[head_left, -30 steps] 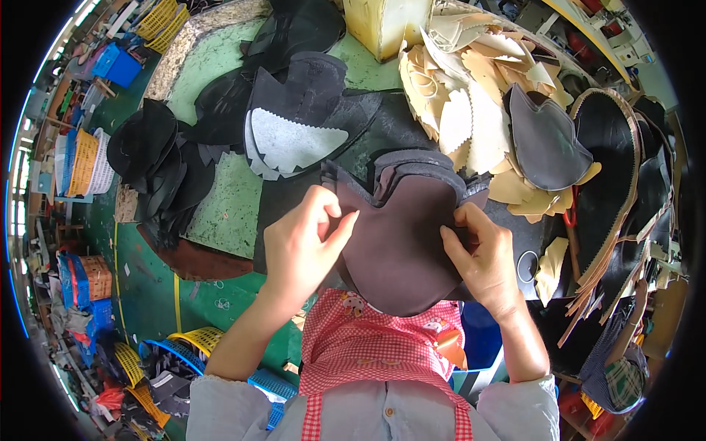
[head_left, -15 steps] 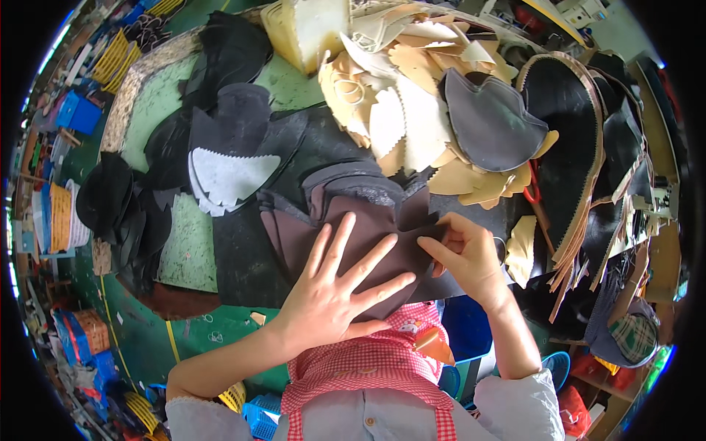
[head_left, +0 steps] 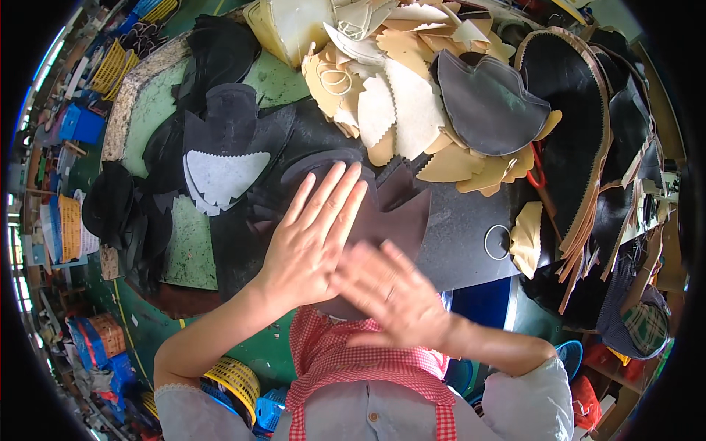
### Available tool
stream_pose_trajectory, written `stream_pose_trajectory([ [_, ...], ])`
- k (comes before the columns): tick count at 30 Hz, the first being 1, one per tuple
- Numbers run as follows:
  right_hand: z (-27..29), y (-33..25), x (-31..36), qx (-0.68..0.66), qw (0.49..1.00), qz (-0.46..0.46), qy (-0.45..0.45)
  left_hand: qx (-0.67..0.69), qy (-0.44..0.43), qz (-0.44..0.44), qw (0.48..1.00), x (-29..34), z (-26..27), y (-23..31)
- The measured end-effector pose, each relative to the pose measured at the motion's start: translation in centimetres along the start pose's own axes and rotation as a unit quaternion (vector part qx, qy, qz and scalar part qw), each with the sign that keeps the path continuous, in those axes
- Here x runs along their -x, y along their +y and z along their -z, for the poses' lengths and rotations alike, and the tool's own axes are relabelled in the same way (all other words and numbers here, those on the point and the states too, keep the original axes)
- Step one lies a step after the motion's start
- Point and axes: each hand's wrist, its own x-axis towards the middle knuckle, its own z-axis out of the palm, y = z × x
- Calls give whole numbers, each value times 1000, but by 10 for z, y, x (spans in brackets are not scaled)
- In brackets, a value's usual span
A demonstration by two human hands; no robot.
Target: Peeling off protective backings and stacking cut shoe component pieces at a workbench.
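My left hand point(head_left: 307, 253) lies flat, fingers stretched out, over a stack of dark brown leather-like cut pieces point(head_left: 401, 220) near the front of the table. Beside its wrist, my right hand point(head_left: 393, 294) is smeared by motion; its fingers look extended, and nothing shows in them. It overlaps the near part of the stack and the edge of my left hand. Curved black pieces point(head_left: 323, 159) lie just beyond my left fingertips. Farther left are black pieces with a pale grey toothed piece point(head_left: 224, 176) on top.
Cream and tan zigzag-edged cutouts point(head_left: 412, 103) are heaped at the back, with a dark leather piece point(head_left: 489, 103) on them. Red-handled scissors point(head_left: 537, 167), a thin ring point(head_left: 496, 242) and a small tan scrap point(head_left: 526, 239) lie to the right. Large black sheets point(head_left: 566, 132) stand beyond.
My right hand has let go of the brown stack's right edge and swung left beside my left hand. My left fingers have drawn closer together, and the brown pieces have shifted or turned slightly.
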Motion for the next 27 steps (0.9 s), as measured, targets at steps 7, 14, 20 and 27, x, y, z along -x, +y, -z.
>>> stream_pose_trajectory([
  [7, 29, 45, 12, 93, 974, -150, 140, -32, -14, 0, 999, 7, 2, -13],
  [14, -13, -2, 8, 81, 991, 81, -65, 23, 2, -8, 1000, 10, 3, -21],
  [20, 66, 67, -1, 41, 982, 54, 178, 246, 231, 14, 941, 20, 33, -69],
  [27, 115, 134, 1, 157, 940, -196, 230, 10, -1, 123, 992, 53, 39, -148],
])
